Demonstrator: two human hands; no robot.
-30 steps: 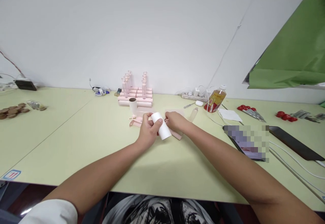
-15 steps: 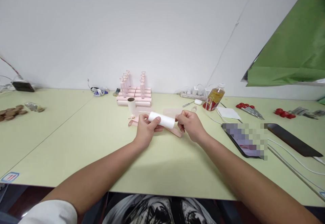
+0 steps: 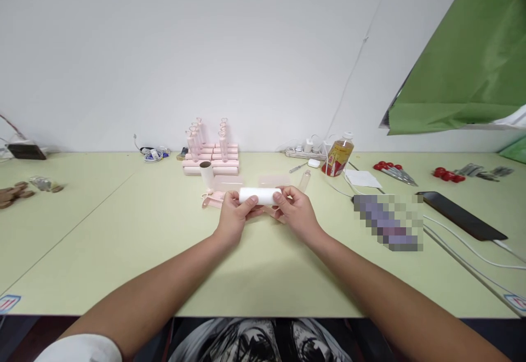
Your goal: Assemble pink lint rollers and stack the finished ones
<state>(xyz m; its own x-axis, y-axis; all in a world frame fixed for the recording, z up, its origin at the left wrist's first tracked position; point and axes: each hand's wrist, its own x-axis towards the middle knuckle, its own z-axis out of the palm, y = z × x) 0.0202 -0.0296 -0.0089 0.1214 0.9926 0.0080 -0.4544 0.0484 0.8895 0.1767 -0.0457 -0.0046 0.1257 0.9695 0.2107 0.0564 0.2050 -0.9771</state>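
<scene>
A white paper roll lies level between both hands, just above the pale green table. My left hand grips its left end with thumb on top. My right hand holds the right end. Under and behind the hands lie pink plastic parts. A second white roll with a brown core stands upright behind them. A stack of pink roller handles and tubes sits further back.
A bottle of amber liquid, a power strip and a white paper lie at the back right. Red-handled tools, a blurred tablet, a black phone and white cables fill the right side. Brown discs sit far left.
The roll has turned from tilted toward me to level. My right hand has come in from the side and closed on its right end. The view has shifted slightly.
</scene>
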